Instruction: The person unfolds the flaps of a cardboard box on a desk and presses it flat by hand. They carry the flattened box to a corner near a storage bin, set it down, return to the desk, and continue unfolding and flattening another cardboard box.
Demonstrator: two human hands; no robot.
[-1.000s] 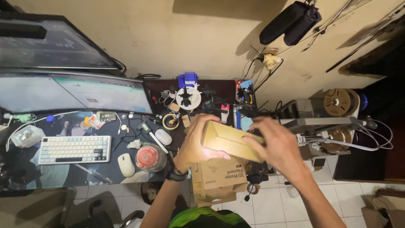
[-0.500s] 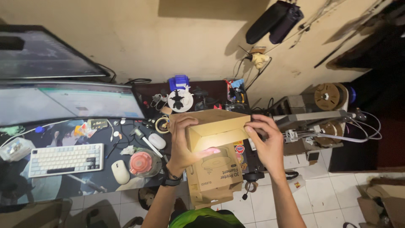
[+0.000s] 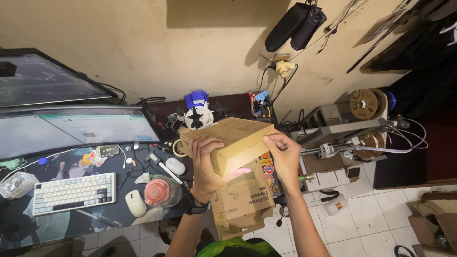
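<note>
head view | cardboard box between hands | left hand and right hand both clasp it

Black wristwatch, green-black shirt

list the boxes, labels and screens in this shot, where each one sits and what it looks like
Held cardboard box: plain tan oblong, between left hand and right hand, above the desk edge.
Printed cardboard box: brown, dark print and a line drawing, below the held one.
Stickers: small, red and blue, on that lower box's top right.
Curved monitor: wide, lit pale, behind the keyboard.
Upper monitor: dark, tilted, top left.
</note>
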